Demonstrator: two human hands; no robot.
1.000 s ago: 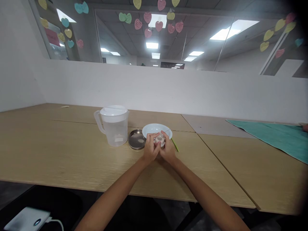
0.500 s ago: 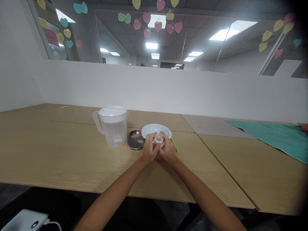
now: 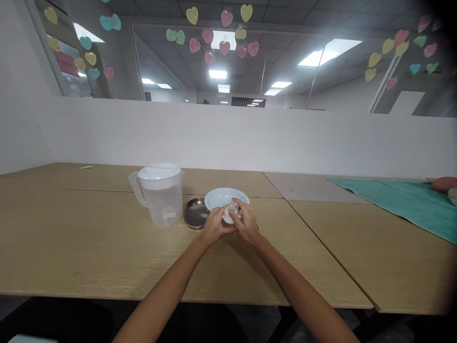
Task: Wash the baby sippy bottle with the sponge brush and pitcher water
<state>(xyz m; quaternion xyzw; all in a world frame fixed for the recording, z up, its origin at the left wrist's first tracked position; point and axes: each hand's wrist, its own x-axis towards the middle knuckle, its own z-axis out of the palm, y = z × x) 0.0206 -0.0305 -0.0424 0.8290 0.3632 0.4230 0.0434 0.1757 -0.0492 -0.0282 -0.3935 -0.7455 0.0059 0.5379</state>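
Note:
Both my hands are closed round a small baby bottle top (image 3: 231, 212), a white ring with a clear domed part above, too small to make out fully. My left hand (image 3: 214, 226) grips its left side and underside. From the right, my right hand (image 3: 247, 223) holds it, with the thumb laid against the ring and the fingers bent over the top. Just behind sits a pale blue-white bowl (image 3: 217, 195), partly covered by the hands. A round metal tin (image 3: 194, 214) lies beside my left hand. Under my right hand, a bit of a yellow-green thing (image 3: 259, 226) shows.
A clear plastic pitcher (image 3: 162, 197) with a white lid stands left of the tin. On the far right a green cloth (image 3: 396, 200) covers part of the table (image 3: 117, 247), with a reddish object (image 3: 443, 184) on it. A white wall rises behind.
My right thumb has shifted up onto the ring, and my left hand has moved lower around it. The view has turned slightly right, showing more of the reddish object.

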